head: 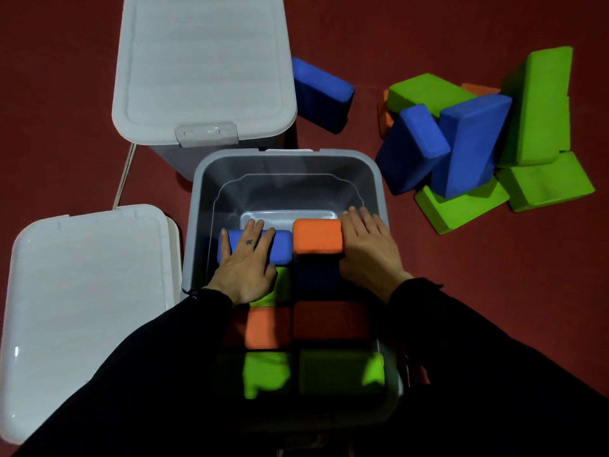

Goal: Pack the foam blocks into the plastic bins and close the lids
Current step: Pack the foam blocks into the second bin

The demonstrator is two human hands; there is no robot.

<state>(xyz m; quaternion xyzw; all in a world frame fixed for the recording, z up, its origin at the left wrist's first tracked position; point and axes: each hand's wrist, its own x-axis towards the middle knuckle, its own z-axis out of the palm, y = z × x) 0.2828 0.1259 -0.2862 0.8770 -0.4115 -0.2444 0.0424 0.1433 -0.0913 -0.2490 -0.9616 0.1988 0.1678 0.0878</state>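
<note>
Your left hand [245, 263] lies flat and open on the blue block [283, 247], and your right hand [365, 249] wraps its fingers around the right end of the orange block [318, 237], both at the centre of the frame inside the open grey bin [379, 179]. Press each block down level so it seats tight against the green and orange rows nearer you, leaving the far end of the bin free for another row. The remaining loose blocks [478, 136] sit piled at the upper right on the red floor [428, 34]; the bin's lid [82, 291] waits at lower left, and a closed bin [204, 61] stands at upper left.
</note>
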